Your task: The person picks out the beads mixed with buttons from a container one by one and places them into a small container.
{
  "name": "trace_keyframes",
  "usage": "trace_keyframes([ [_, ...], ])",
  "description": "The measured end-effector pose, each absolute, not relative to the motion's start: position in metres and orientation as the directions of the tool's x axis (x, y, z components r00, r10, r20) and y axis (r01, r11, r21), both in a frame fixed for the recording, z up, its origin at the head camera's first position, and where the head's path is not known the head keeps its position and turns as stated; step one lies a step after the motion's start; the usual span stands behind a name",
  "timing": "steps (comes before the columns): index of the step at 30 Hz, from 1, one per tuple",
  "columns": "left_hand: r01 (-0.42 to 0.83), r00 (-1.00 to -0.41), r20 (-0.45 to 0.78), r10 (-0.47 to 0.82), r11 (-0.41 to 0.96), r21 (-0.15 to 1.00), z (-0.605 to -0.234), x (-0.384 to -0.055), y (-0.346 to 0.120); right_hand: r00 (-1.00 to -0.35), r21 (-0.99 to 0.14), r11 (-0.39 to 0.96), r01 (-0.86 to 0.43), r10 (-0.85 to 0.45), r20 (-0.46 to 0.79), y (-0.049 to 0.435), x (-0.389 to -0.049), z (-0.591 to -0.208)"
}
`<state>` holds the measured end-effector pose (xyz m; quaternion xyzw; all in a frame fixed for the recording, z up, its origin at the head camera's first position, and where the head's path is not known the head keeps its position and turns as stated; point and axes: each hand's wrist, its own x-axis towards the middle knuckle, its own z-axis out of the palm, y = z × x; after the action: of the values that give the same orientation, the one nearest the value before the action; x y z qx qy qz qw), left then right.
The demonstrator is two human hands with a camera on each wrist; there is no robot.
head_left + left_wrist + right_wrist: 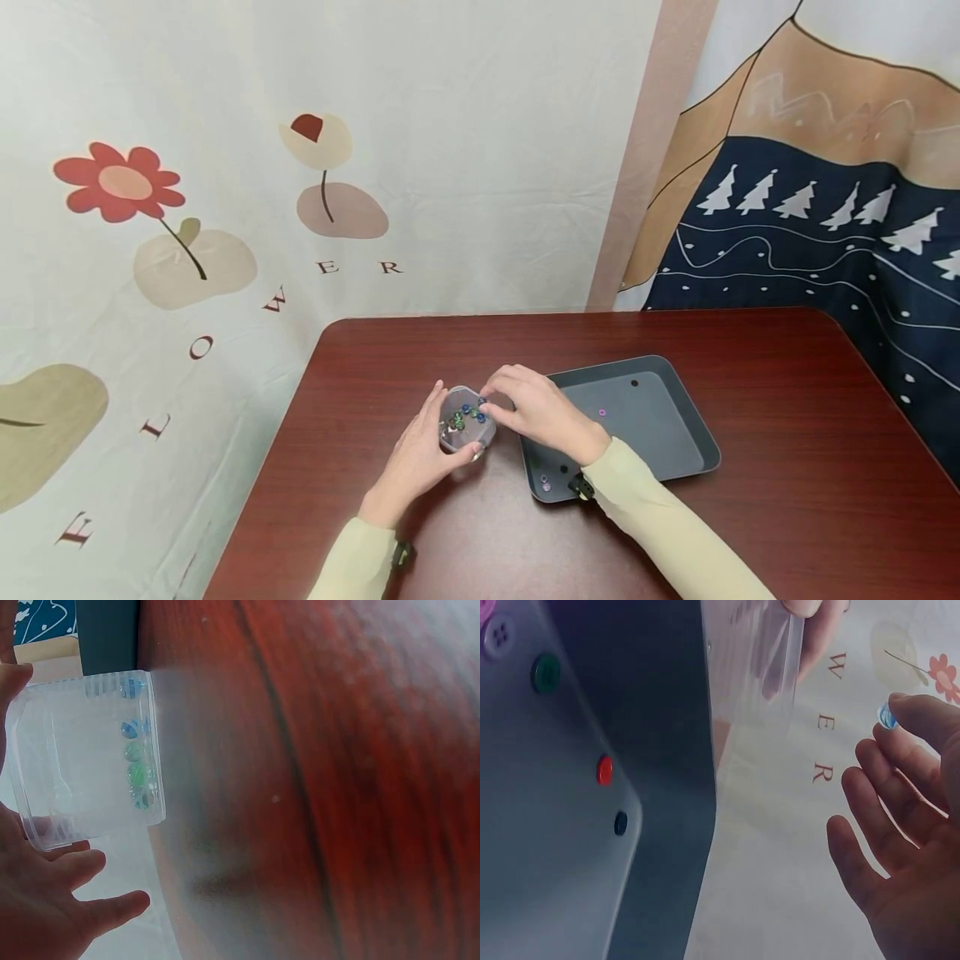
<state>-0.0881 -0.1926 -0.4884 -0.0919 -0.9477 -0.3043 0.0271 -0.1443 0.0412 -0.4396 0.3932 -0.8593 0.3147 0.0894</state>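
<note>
My left hand [420, 450] grips a small clear plastic box [472, 431], thumb on one side and fingers on the other. Several blue and green glass marbles [136, 774] lie along the bottom of the box, which shows side-on in the left wrist view. My right hand [543, 410] is beside the rim of the box. Between its thumb and index finger it pinches one blue marble [886, 716], while the other fingers are spread in the right wrist view.
To the right of the box, a dark grey tray [622, 437] lies on the reddish-brown table [787, 400]. In it are scattered buttons, among them a green button [546, 673], a red button [604, 770] and a lilac button [496, 636]. A printed curtain [480, 150] hangs behind the table.
</note>
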Motion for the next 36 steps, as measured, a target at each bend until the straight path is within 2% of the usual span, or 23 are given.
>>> trace_keyframes([
  [13, 0.192, -0.981, 0.104, 0.162, 0.801, 0.568, -0.488, -0.088, -0.192, -0.662, -0.426, 0.522, -0.739, -0.677, 0.32, 0.024, -0.144, -0.444],
  [24, 0.21, -0.978, 0.128, 0.167, 0.804, 0.557, -0.49, -0.088, -0.19, -0.636, -0.326, 0.549, -0.77, -0.703, 0.318, 0.027, -0.143, -0.448],
  [36, 0.183, -0.981, 0.047, 0.188, 0.815, 0.549, -0.482, -0.088, -0.192, -0.723, -0.44, 0.58, -0.686, -0.61, 0.324, 0.051, -0.138, -0.433],
])
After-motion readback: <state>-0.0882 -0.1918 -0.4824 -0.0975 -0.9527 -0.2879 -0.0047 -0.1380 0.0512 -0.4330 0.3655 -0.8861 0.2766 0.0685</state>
